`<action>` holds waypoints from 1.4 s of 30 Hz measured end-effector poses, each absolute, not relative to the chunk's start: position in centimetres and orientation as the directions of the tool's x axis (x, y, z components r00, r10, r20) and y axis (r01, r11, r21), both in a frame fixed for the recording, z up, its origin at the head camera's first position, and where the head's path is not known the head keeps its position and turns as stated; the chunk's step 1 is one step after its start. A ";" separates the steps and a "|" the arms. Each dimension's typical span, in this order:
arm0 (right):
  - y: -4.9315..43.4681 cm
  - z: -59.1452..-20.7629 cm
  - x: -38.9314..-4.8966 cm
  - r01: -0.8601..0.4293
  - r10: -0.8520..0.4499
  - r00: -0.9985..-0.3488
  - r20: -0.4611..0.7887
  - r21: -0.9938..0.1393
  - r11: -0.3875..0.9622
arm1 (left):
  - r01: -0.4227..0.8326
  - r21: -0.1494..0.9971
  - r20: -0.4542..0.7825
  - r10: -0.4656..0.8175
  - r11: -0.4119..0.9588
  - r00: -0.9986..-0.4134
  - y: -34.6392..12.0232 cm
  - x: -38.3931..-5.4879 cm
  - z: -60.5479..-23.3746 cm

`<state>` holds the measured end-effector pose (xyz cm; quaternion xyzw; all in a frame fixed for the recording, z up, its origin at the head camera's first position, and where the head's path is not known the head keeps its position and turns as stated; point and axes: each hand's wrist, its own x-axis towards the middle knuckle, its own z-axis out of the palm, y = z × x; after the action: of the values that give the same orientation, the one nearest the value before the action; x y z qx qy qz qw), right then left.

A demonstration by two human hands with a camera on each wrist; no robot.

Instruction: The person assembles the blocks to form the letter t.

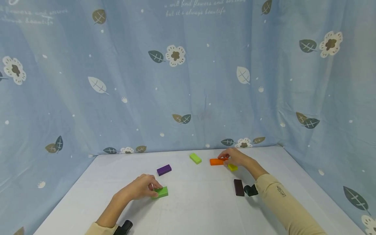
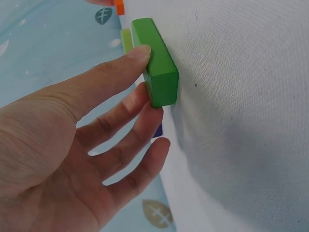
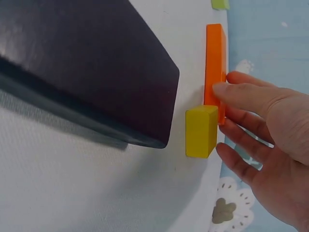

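My left hand [image 1: 143, 186] pinches a green wooden block [image 1: 161, 192] between thumb and fingers, low over the table. Seen from the left wrist, the thumb lies on one long side of that green block [image 2: 161, 60], and the lower fingers spread free below it. Farther back on the right, my right hand [image 1: 236, 157] grips a long orange block [image 1: 216, 162], thumb on its near face and fingers behind. A yellow block [image 3: 199, 131] stands right by the orange block's end, partly covered by the hand in the head view.
A purple block [image 1: 164, 169] lies left of the middle, and a light green block [image 1: 195, 158] sits at the back. Near the right forearm is a dark brown block [image 1: 239, 187], large in the right wrist view. A patterned blue curtain [image 1: 205, 98] borders the white table [image 1: 202, 209].
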<state>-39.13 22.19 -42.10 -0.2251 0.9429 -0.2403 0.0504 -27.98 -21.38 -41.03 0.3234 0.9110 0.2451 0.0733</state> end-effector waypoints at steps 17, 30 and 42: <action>22.0 -41.8 -39.5 -0.374 -0.461 -0.885 -0.074 -0.477 0.795 | 0.565 0.485 0.035 0.632 0.667 -0.775 -21.5 -28.1 -41.0; 22.3 -41.9 -39.2 -0.398 -0.484 -0.872 -0.078 -0.465 0.791 | 0.580 0.483 0.047 0.642 0.656 -0.766 -21.5 -28.2 -41.2; 22.5 -42.5 -39.4 -0.428 -0.502 -0.864 -0.051 -0.451 0.783 | 0.568 0.501 0.043 0.637 0.653 -0.770 -21.5 -28.0 -41.3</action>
<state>-39.41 22.53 -42.54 -0.2471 0.9404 -0.2177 0.0842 -27.96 -21.47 -41.34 0.3323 0.9066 0.2510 0.0682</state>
